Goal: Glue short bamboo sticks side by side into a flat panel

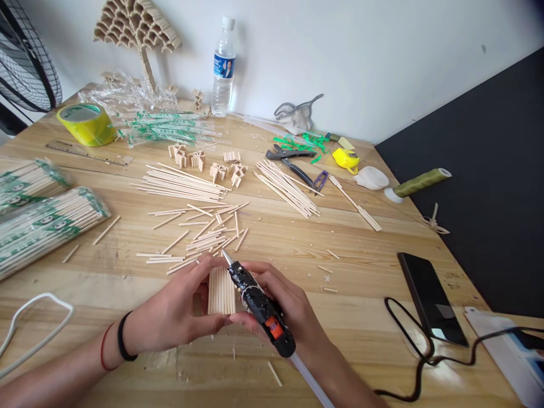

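Observation:
My left hand (178, 306) grips a small panel of short wooden sticks (221, 292) laid side by side, fingers at its top and thumb at its lower edge. A black hot glue gun (257, 303) with an orange switch and a clear glue stick (312, 381) in its rear is in my right hand (293, 300). Its metal nozzle points up and left, by the panel's top edge. My right thumb or a fingertip meets the panel's lower right corner. Just beyond my hands lie loose cut stick pieces (208, 241); the panel's underside is hidden.
Long sticks (185, 184), another stick pile (289, 190), small stick assemblies (218, 171), pliers (297, 164) and a yellow tape measure (345, 160) lie farther back. Bagged sticks (51, 226) are at left, with yellow tape (87, 127) behind. A phone (431, 297) and black cable (419, 368) are at right.

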A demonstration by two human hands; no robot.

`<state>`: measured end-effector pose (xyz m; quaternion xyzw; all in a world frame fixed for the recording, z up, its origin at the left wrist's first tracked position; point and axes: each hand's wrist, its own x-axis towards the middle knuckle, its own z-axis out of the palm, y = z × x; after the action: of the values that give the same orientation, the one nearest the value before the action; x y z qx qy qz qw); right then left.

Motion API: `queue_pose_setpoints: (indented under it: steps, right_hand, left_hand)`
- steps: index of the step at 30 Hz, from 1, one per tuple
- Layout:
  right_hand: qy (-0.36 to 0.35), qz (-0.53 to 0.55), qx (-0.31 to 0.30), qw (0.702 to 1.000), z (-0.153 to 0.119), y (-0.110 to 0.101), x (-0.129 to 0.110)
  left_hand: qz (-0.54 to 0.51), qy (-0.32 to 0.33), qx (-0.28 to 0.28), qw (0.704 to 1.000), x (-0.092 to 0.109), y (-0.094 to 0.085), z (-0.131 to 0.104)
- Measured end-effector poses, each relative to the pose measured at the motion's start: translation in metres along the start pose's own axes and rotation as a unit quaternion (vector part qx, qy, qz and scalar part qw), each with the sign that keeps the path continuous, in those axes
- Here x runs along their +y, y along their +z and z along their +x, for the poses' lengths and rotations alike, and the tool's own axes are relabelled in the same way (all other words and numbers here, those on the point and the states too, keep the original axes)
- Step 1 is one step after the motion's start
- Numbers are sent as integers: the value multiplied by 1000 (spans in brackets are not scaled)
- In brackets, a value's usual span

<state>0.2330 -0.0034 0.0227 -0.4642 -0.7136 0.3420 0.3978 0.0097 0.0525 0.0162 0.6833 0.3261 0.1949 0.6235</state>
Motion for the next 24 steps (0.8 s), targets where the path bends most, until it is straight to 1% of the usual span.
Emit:
queue_pose_setpoints:
  steps: [7, 24]
  right_hand:
    - [4, -2, -3, 1000, 0, 0, 1]
    - [7, -3, -3, 1000, 1, -2, 0]
  left_hand:
    - [16, 11, 0, 1000, -1, -1, -2]
    - [21, 3, 4, 1000, -2, -1, -1]
